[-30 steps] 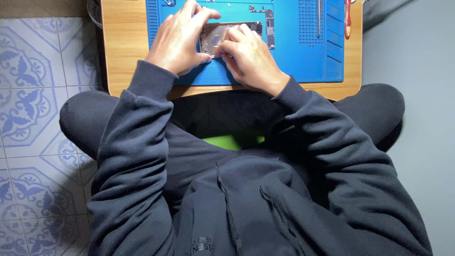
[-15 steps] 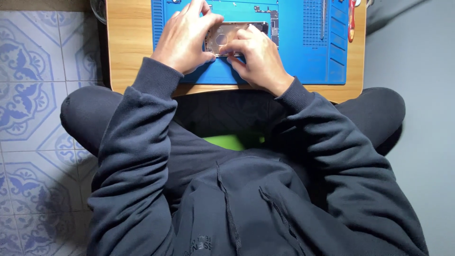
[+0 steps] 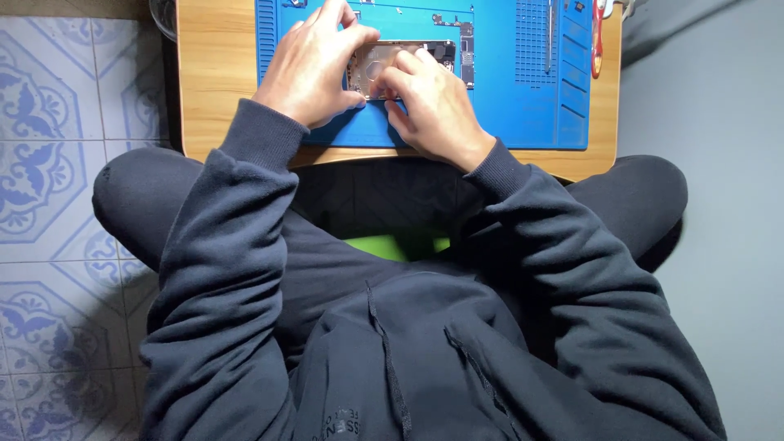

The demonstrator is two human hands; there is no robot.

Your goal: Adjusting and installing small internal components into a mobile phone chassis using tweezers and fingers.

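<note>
- Opened phone (image 3: 400,69) lies on the blue mat (image 3: 523,114), on the wooden table (image 3: 216,82).
- My left hand (image 3: 314,69) clamps its left end, fingers curled over the frame.
- My right hand (image 3: 429,102) presses fingertips together inside it; any tool is hidden.
- Looks like mid-disassembly; next move needs a steady frame and a light touch.

Hands (image 3: 367,73) hide most of opened phone (image 3: 408,55); mat (image 3: 523,98) top cut off.

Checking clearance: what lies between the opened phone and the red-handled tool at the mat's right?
In the head view, only blue mat shows between the opened phone and the red-handled tool: its ridged strip and moulded compartments.
</note>
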